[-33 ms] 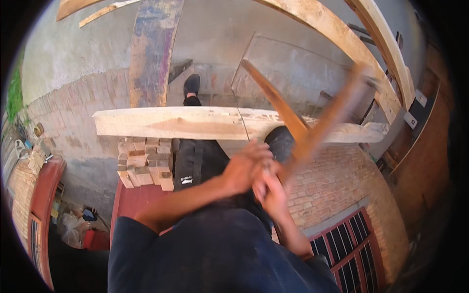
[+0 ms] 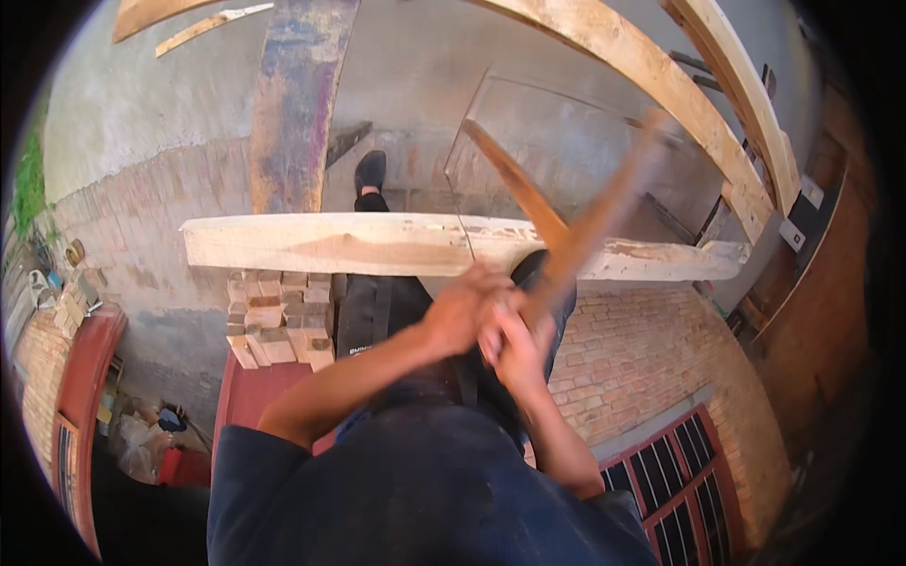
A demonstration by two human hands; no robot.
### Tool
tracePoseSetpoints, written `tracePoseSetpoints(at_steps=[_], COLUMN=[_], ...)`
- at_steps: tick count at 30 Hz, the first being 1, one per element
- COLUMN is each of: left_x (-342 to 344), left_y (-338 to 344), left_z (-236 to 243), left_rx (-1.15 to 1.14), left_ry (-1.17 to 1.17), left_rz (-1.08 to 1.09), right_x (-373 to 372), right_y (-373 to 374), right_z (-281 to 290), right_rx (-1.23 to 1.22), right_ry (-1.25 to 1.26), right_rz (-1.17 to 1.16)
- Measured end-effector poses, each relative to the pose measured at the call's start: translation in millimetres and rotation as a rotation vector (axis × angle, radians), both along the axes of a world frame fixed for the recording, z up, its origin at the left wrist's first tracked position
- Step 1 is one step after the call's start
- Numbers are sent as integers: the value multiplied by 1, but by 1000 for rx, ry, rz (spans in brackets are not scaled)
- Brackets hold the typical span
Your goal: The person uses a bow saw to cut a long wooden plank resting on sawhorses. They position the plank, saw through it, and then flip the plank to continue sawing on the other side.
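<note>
A pale wooden plank (image 2: 340,245) lies crosswise in front of me. A wooden frame saw (image 2: 528,189) stands tilted over its right half; the thin blade crosses the plank's edge, and one wooden arm is blurred by motion. My right hand (image 2: 517,340) is closed around the lower end of the saw's frame. Just left of it, my left hand (image 2: 462,307) is closed at the near end of the blade, pressed close to the right hand. Its fingertips are partly hidden, but it seems to grip the saw too. My leg (image 2: 552,283) is against the plank's right part.
Stacked small wood blocks (image 2: 274,316) sit under the plank on a red surface (image 2: 253,389). A paint-stained board (image 2: 297,104) is beyond it. Long curved-looking timbers (image 2: 623,57) stand at the far right. A barred red window frame (image 2: 675,476) is at the lower right.
The saw's blurred frame arm has swung a little to the left, and both hands have shifted slightly left and away from my body with it. The plank appears slightly lower in view.
</note>
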State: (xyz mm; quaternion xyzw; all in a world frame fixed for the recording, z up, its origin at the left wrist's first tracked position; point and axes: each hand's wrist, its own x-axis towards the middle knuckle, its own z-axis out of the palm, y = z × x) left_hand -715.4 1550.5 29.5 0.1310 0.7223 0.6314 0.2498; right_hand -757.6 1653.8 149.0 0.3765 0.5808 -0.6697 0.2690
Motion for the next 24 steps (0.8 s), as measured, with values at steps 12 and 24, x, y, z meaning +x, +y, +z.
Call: tracePoseSetpoints(at_steps=[12, 24], left_x=[22, 5], left_y=[8, -5], left_z=[54, 95], left_rx=[98, 83], left_ry=[-147, -288], left_rz=[162, 200], right_x=[17, -15], right_y=[11, -4], right_z=[59, 98], right_rx=[-33, -38], right_ry=[19, -7], right_rz=[62, 106])
